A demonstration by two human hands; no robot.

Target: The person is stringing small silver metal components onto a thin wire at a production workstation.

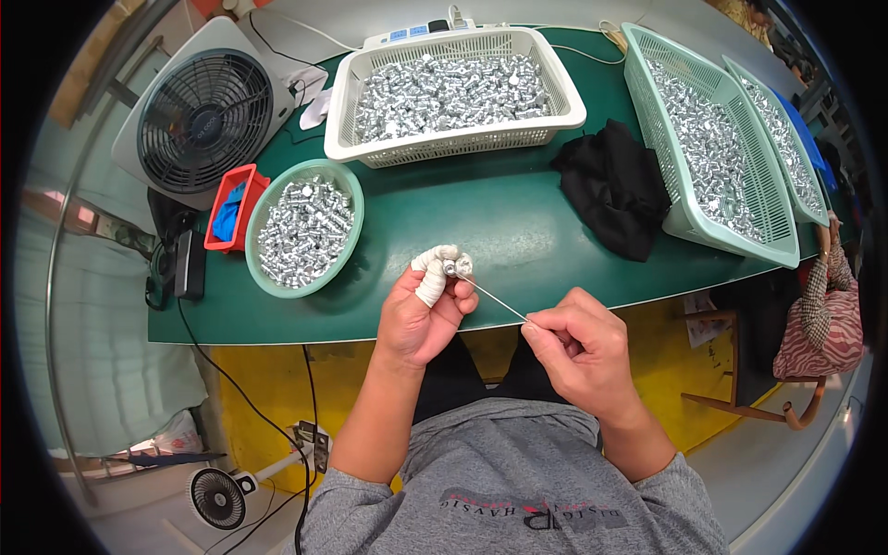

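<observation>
My left hand (427, 310) is raised just over the table's front edge, with white wrappings on its fingers. Those fingers pinch a small silver metal fitting (450, 267). In my right hand (583, 347), thumb and forefinger grip a thin metal rod (495, 299). The rod slants up to the left, its far end at the fitting; whether it goes inside I cannot tell. Left of my hands, a round pale green basket (356, 222) holds many similar silver fittings. Beyond my hands stands a white rectangular basket (453, 148) filled with more of them.
The green table (425, 199) also bears a black cloth (615, 190), a red box (245, 199) with blue material and a fan (205, 116). Two long green baskets of fittings (680, 199) line the right side. A person's patterned sleeve (818, 305) shows at far right. Cables (245, 393) hang at left.
</observation>
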